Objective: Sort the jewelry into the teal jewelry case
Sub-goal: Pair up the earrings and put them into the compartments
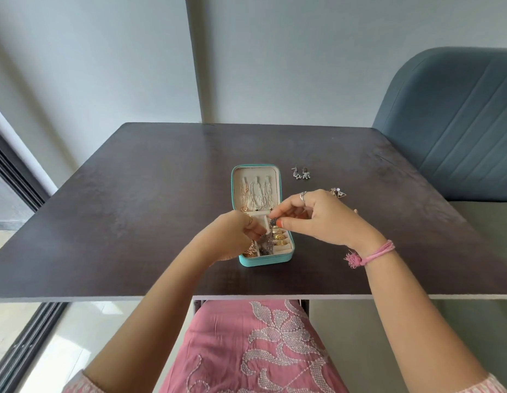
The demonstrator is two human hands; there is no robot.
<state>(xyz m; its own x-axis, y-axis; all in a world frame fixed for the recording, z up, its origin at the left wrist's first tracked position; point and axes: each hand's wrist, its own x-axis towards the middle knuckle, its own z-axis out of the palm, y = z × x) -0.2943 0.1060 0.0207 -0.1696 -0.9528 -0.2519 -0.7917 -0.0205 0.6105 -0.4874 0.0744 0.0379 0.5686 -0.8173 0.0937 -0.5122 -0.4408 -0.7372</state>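
Dark jewelry held by two hands over one open teal jewelry case.

One teal jewelry case point(263, 259) is seen open near the middle of the dark table point(133, 208), somewhat toward the near edge, its lid laid flat toward the far edge. Three hanging chains point(258, 194) are counted in the lid; gold rings point(279, 236) are slotted in the rolls on the base's right side, their number not being clear. A dark metal jewelry piece point(272, 222) is pinched by the right hand point(317, 219) between thumb and fingertips above the base, and its lower end is gripped by the curled fingers of the left hand point(235, 236). Two pairs of earrings are left on the table toward the right edge: one beaded silver pair point(301, 173) beyond the case's far right corner, and one triangular pair point(338, 193) partly hidden behind the right hand.
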